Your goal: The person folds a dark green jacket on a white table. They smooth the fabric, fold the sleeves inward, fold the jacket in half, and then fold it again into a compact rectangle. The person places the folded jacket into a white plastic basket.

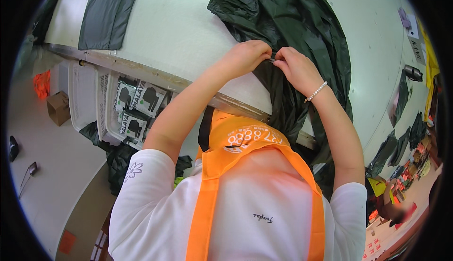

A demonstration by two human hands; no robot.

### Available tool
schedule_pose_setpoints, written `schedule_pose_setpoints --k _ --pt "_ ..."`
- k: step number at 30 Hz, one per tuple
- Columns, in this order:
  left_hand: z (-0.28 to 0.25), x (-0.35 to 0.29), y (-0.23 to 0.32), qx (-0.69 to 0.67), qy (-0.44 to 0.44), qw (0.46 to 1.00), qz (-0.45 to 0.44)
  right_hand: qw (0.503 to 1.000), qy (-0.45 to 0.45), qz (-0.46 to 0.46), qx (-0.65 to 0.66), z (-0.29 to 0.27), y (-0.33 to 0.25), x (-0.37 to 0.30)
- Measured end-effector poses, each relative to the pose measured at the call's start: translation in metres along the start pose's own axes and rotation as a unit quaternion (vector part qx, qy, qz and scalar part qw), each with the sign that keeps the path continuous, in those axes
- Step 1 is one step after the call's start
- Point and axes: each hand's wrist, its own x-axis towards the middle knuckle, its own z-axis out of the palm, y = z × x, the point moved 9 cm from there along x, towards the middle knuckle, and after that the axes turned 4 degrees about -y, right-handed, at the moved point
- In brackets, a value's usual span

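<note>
Dark nylon fabric [306, 23] lay across the frame's upper centre. Beside it, the left hand [246, 57] and right hand [297, 70], fingertips nearly closed, pinched a small dark piece [273, 56], apparently adjusting it; the next move likely called for steady fingertips.

it's a workshop — the long worktable [174, 25], dark cloth [297, 20] and crated packets [147, 99] show it.

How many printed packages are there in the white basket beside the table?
3 in view: the upper-left package, the upper-right package and the lower package, all inside the white basket. More may be hidden underneath.
</note>
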Motion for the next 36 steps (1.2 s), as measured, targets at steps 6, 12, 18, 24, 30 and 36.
schedule_pose_setpoints --k 6,12,18,24,30,36 --pt "-0.009 -0.004 -0.002 0.000 0.031 0.999 -0.029 1.000 0.010 -0.015 0.014 -0.002 0.004 -0.002" --pt "-0.071 -0.161 -0.057 0.073 0.088 0.910 -0.398 0.922 0.188 0.095 0.326 -0.043 0.113 -0.089" --pt "-0.141 -0.377 -0.032 0.422 -0.128 0.559 -0.702 0.836 0.379 0.385 0.099 -0.043 0.444 -0.334" --pt "-0.112 -0.147 0.025 0.395 0.133 0.801 -0.430 0.726 0.409 0.552 0.011 -0.045 0.674 -0.495" --pt "0.024 0.084 0.041 0.341 -0.024 0.873 -0.349 0.723 0.352 0.573 -0.157 -0.082 0.577 -0.426" --pt "0.148 0.154 -0.027 -0.023 -0.107 0.832 -0.545 0.912 0.111 0.387 -0.077 0.034 0.397 -0.414"
